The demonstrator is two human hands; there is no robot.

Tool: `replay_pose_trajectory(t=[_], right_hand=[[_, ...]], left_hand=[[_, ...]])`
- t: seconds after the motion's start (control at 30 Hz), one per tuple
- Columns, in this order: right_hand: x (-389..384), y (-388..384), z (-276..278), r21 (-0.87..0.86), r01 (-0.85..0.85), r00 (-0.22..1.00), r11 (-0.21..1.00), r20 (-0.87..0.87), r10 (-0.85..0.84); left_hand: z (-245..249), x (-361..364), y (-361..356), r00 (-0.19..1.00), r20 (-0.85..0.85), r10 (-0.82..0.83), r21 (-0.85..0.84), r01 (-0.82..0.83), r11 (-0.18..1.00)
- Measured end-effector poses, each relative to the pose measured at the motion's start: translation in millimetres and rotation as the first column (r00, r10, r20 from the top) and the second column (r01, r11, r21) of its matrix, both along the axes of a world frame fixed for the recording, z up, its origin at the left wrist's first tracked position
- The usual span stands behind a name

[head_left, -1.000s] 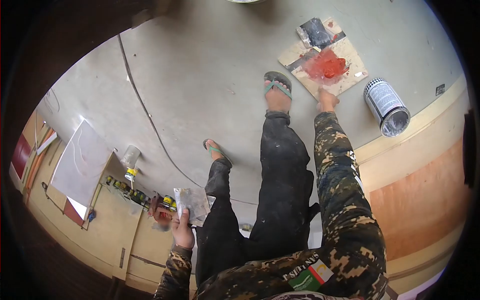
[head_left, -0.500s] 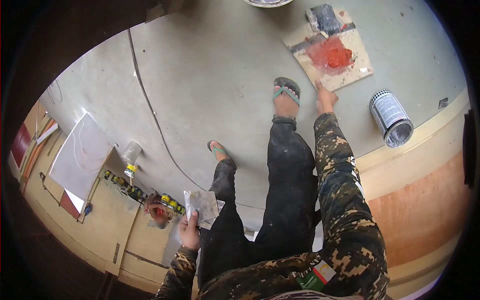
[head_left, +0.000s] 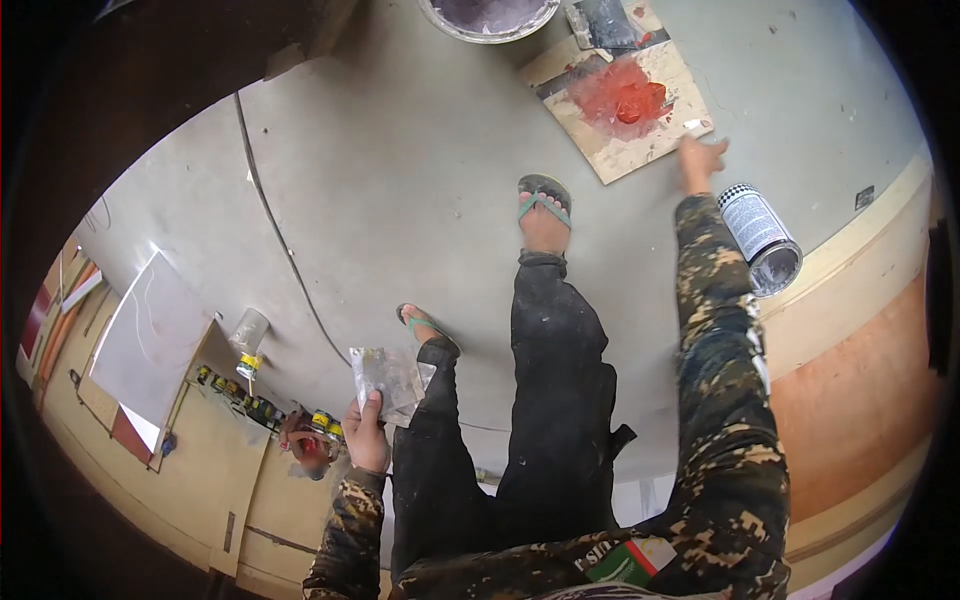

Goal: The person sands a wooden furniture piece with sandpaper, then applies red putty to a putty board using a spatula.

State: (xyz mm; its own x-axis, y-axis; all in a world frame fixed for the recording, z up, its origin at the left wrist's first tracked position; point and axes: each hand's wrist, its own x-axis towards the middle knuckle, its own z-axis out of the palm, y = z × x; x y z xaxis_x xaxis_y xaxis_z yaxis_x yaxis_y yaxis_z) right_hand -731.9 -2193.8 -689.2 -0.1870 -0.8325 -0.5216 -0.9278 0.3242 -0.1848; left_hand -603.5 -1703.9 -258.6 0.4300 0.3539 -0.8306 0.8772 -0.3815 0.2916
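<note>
My left hand (head_left: 368, 436) is closed on two thin, flat grey plates (head_left: 388, 383), smeared like putty spreaders and held in front of my left thigh, thumb on top. At the upper right, my right hand (head_left: 703, 160) is just off the near right corner of a pale board (head_left: 618, 158), its fingers apart and slightly blurred, with nothing visible in them. Red paste (head_left: 638, 102) is heaped and smeared over the board's middle. A dark, flat piece (head_left: 606, 24) lies across its far end. Close to my right forearm is a labelled metal can (head_left: 757, 232).
An open round container (head_left: 490, 18) of greyish stuff is at the top edge. A cable (head_left: 285, 235) runs across the floor. On the left are a white panel (head_left: 155, 350), a clear container (head_left: 249, 330) and several small cans (head_left: 245, 396) near another person (head_left: 308, 448).
My right hand has shifted rightward along the board's near edge, from its bottom corner to its right corner. My left hand still holds the plates. The view has shifted slightly.
</note>
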Motion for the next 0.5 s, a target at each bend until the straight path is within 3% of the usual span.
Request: replay_pose_trajectory(t=[0.07, 0.1, 0.17, 0.2, 0.27, 0.33, 0.37, 0.43, 0.5], right_hand=[[-19.4, -38.9, -19.4, -0.089, -0.248, 0.965, 0.965, 0.064, 0.254], [-15.7, -46.7, -16.3, -0.081, -0.249, 0.965, 0.965, 0.061, 0.254], [-14.3, -57.2, -9.3, 0.065, -0.472, 0.872, 0.879, 0.179, 0.455], [-22.5, -51.1, -18.4, 0.077, -0.467, 0.877, 0.881, 0.171, 0.45], [-32.9, -40.0, -38.2, -0.009, -0.716, 0.697, 0.698, 0.043, 0.716], [-30.5, -0.9, -27.3, 0.033, -0.592, 0.806, 0.805, 0.001, 0.593], [-26.4, 16.6, -15.1, 0.031, -0.594, 0.805, 0.804, 0.003, 0.594], [-19.0, 43.1, 5.3, 0.03, -0.378, 0.916, 0.925, 0.16, 0.368], [-10.6, 52.3, 13.3, -0.037, -0.364, 0.925, 0.931, 0.104, 0.366]], left_hand=[[-0.1, -1.5, -8.1, 1.0, -0.018, 0.005, -0.019, -0.005, 1.0], [0.5, -6.1, -4.2, 1.0, -0.023, 0.005, -0.013, -0.006, 1.0], [6.1, -16.7, 11.3, 0.989, -0.115, -0.093, -0.014, 0.092, 0.996], [9.7, -18.5, 16.7, 0.987, -0.128, -0.096, -0.009, 0.096, 0.995], [11.6, -21.4, 20.9, 0.981, -0.18, -0.065, -0.032, 0.06, 0.998], [14.9, -21.4, 21.2, 0.983, -0.169, -0.078, -0.015, 0.076, 0.997], [16.6, -21.2, 20.8, 0.984, -0.155, -0.092, 0.007, 0.094, 0.996], [21.0, -15.4, 15.3, 0.988, -0.139, -0.073, 0.028, 0.077, 0.997], [24.7, -11.2, 15.0, 0.991, -0.125, -0.055, 0.05, 0.062, 0.997]])
